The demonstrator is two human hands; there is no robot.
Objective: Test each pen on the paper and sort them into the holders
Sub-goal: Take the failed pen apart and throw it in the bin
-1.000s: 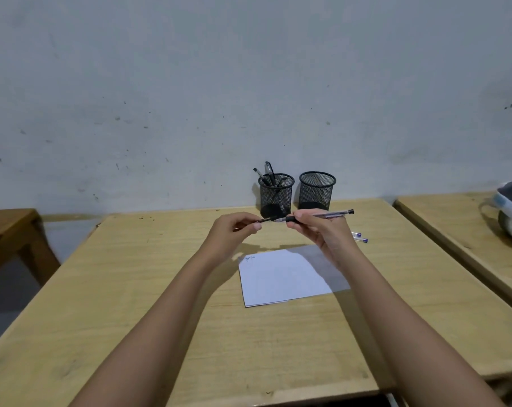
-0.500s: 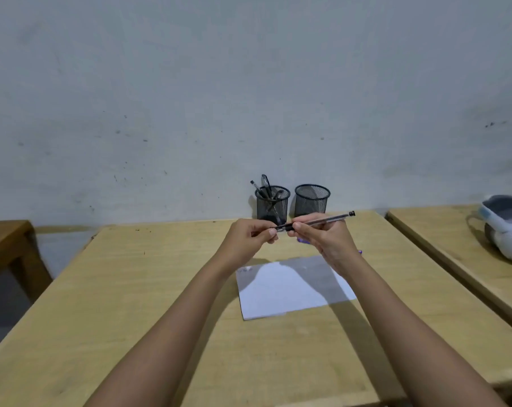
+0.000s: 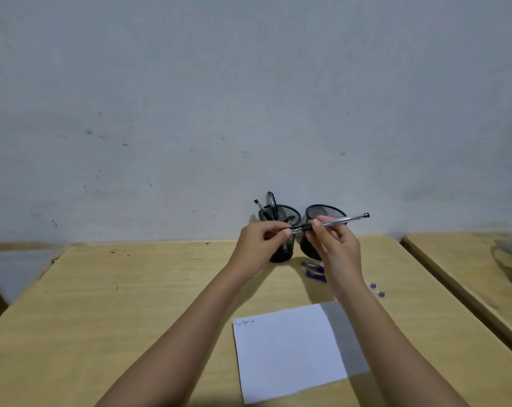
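Now both hands, left (image 3: 259,245) and right (image 3: 335,245), pinch a clear-barrelled, black-gripped pen (image 3: 341,221) held level.

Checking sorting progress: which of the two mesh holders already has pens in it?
The left mesh holder, behind the left hand: black pens stick up from it. The right holder shows none.

Black wire mesh is seen in the left pen holder (image 3: 290,213) and right pen holder (image 3: 326,212) at twelve o'clock; clear glossy plastic in the pen (image 3: 341,221); matt wood in the table (image 3: 131,289).
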